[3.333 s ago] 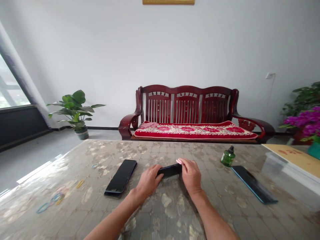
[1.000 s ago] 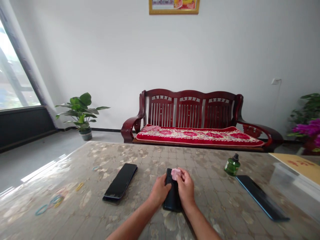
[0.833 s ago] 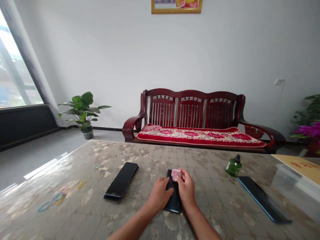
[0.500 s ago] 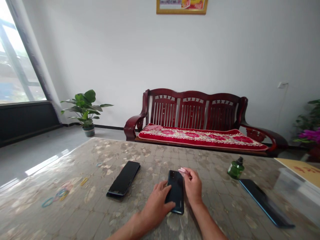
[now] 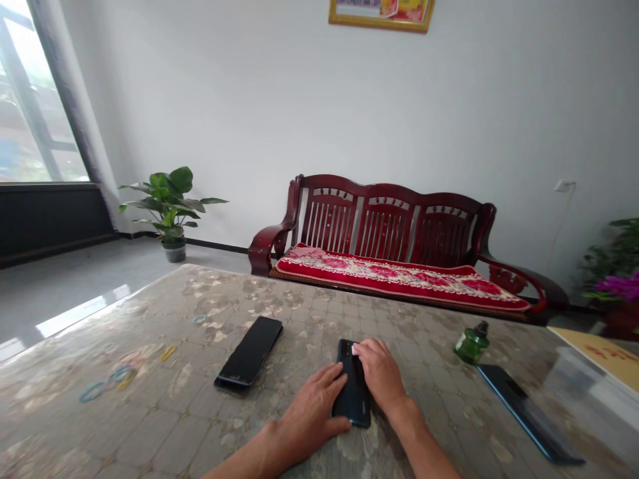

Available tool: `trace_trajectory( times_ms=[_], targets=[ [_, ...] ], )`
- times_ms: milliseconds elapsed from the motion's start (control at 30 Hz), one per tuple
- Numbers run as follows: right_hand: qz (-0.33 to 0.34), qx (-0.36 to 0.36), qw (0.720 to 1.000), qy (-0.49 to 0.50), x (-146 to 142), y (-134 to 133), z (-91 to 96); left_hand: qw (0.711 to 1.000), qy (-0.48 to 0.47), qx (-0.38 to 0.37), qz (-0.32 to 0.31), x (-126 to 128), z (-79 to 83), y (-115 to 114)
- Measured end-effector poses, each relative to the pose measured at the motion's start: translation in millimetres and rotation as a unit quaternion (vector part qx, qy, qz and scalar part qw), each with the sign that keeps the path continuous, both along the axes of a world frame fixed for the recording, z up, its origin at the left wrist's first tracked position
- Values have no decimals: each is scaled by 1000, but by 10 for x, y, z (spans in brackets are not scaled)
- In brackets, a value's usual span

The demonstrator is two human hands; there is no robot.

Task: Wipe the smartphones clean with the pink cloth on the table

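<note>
A dark blue smartphone (image 5: pixel 355 392) lies back side up on the patterned table, its camera block at the far end. My left hand (image 5: pixel 314 409) holds it along the left edge, fingers lying on its back and the thumb across the near end. At the top right corner of that phone, my right hand (image 5: pixel 382 374) is closed around a small pale pink piece (image 5: pixel 356 349), perhaps cloth or tissue, pressed near the cameras. Most of this piece is hidden under the fingers. To the left lies another black phone (image 5: pixel 249 352), screen up, apparently atop something dark.
A green bottle (image 5: pixel 472 342) with a black top stands at right, beside another blue-edged phone (image 5: pixel 526 409). Behind that is a clear box with a yellowish cover (image 5: pixel 599 349). Rubber bands (image 5: pixel 112 382) lie far left. A wooden bench (image 5: pixel 389 219) stands beyond the table.
My right hand has turned palm down and brought the pink piece down and left onto the phone near its cameras. My left hand stays on the phone. The view has tilted slightly.
</note>
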State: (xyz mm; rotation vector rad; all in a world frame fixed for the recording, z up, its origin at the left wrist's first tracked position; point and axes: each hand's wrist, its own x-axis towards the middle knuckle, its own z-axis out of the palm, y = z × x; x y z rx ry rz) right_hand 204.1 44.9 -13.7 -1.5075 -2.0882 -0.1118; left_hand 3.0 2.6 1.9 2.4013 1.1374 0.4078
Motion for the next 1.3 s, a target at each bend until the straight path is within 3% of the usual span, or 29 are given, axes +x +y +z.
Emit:
trace_trajectory(
  times_ms=[300,600,867,1133,1300],
  targets=[
    [81,-15,996,-27,45,-195,112,999,-14,34,-16,-5,13,3],
    [13,2,999,-41,36,142,59,999,-17,30,-18,-4,-19,8],
    [104,-8,993,-48,73,-126,129,999,-35,35,-17,-17,-29,21],
    [40,20,998,-45,68,112,87,998,-29,49,0,-15,-161,52],
    [88,2,996,-31,73,-34,78,998,-32,57,-1,-7,-197,64]
  ],
)
